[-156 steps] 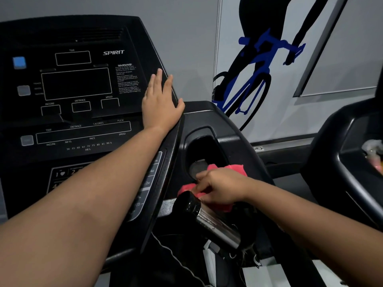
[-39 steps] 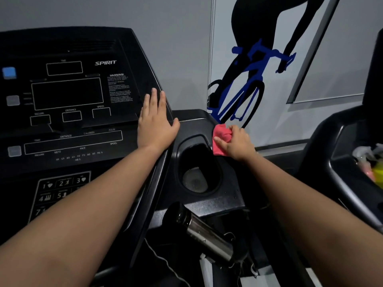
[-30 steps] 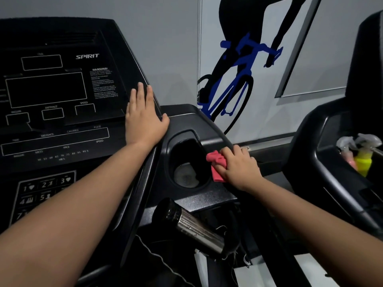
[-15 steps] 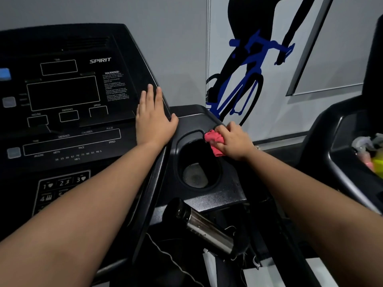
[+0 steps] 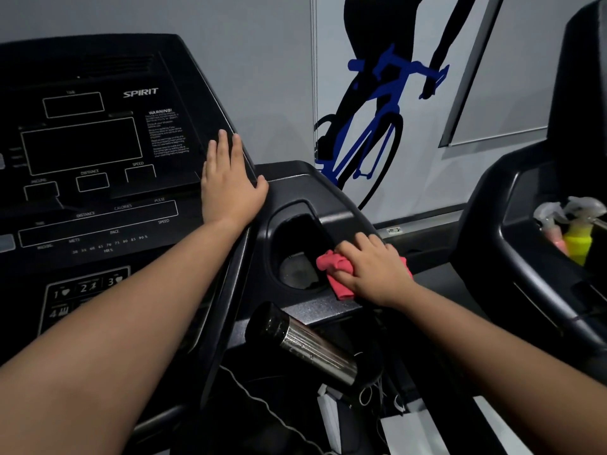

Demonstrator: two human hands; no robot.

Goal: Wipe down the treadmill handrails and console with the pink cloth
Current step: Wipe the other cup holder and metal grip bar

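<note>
Hands number two, both bare, both reaching forward from the near edge over one treadmill. One console (image 5: pixel 92 165) fills the left, dark, with outlined display windows, a number pad low down and the word SPIRIT near the top. The left hand (image 5: pixel 230 188) lies flat and open on the console's right edge, fingers together and pointing far, thumb spread to the right, gripping nothing. The forearm runs straight back toward the near left.

One cup holder (image 5: pixel 299 257) sits in the black side tray just right of the console. The right hand (image 5: pixel 374 270) is pressed palm down on the tray at the holder's right rim, fingers curled over one pink cloth (image 5: pixel 331 267) and holding it bunched against the plastic. Cloth sticks out to the left of the fingers, over the holder's edge, and a small corner shows to the right of the hand.

One shiny metal handrail grip (image 5: pixel 312 349) angles down just near of the tray. On the far right, a second machine (image 5: pixel 525 257) holds two spray bottles (image 5: pixel 574 234), one pinkish and one yellow, side by side. One cyclist picture (image 5: pixel 377 103) covers the far wall.
</note>
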